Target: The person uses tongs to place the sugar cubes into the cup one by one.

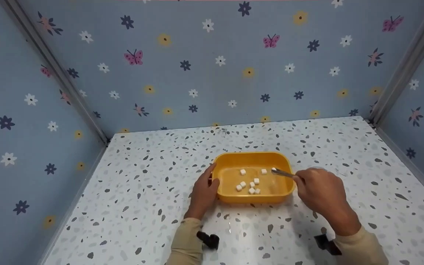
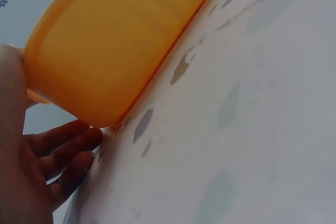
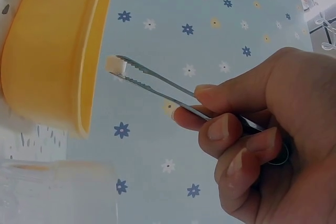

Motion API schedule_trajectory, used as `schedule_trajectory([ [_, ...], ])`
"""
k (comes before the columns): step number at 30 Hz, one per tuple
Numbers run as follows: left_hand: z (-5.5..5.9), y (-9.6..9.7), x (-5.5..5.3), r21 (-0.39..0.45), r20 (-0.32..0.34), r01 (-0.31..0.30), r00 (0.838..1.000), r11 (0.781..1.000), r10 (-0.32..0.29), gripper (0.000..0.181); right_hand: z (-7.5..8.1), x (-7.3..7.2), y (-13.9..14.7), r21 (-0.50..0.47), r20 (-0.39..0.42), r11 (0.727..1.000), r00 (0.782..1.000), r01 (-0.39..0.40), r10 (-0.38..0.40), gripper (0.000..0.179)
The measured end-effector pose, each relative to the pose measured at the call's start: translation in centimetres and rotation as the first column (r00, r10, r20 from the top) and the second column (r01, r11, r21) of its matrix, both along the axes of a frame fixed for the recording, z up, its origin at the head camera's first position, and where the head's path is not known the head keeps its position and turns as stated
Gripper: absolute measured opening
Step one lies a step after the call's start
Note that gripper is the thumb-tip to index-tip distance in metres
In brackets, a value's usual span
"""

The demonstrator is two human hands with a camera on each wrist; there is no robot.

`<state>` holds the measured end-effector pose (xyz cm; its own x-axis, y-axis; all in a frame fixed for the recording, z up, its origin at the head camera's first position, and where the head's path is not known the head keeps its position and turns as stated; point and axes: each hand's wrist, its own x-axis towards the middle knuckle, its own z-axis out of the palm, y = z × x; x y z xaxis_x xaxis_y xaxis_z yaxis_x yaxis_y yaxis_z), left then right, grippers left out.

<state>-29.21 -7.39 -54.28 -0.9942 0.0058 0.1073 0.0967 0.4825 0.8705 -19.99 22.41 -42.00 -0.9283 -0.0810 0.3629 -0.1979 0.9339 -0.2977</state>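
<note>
White cube (image 3: 114, 65) pinched by tweezers (image 1: 285, 173) in right hand (image 1: 321, 189); tray (image 1: 252, 199) gripped by left hand (image 1: 202, 191). Likely light; best held mid-face.

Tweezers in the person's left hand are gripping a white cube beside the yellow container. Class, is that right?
Not quite: the right wrist view shows the tweezers in the right hand, gripping a white cube beside the yellow container.

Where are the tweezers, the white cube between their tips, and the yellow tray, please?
Tweezers (image 1: 282, 172): head view, middle of the visible metal part.
White cube (image 3: 114, 64): right wrist view, middle of its visible side.
Yellow tray (image 1: 253, 199): head view, front outer wall.
</note>
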Motion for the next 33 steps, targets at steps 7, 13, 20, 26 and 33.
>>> schedule_trajectory([
  [7, 0.0, 0.0, -0.1, -0.003, 0.002, -0.005, 1.0, 1.0, 0.005, 0.056, 0.6, 0.1, 0.8, -0.019, 0.011, 1.0, 1.0, 0.011, -0.01, 0.018],
  [13, 0.2, 0.0, 0.0, -0.011, 0.01, -0.011, 1.0, 1.0, 0.011, 0.056, 1.2, 0.3, 1.4, -0.025, 0.036, 0.999, 0.999, 0.024, -0.023, 0.018],
  [20, 0.0, 0.1, 0.0, -0.008, 0.017, -0.009, 1.0, 1.0, 0.01, 0.056, 2.0, 0.6, 2.2, -0.034, 0.079, 0.998, 0.996, 0.049, -0.046, 0.021],
  [26, -0.2, 0.0, -0.1, 0.005, 0.012, -0.004, 1.0, 1.0, 0.004, 0.057, 2.5, 1.1, 3.3, -0.048, 0.047, 0.997, 0.997, 0.056, -0.053, 0.02],
  [33, -0.4, -0.1, -0.2, 0.005, 0.003, 0.001, 1.0, 1.0, -0.001, 0.057, 2.8, 1.5, 4.5, -0.049, 0.027, 0.997, 0.998, 0.062, -0.06, 0.02],
])
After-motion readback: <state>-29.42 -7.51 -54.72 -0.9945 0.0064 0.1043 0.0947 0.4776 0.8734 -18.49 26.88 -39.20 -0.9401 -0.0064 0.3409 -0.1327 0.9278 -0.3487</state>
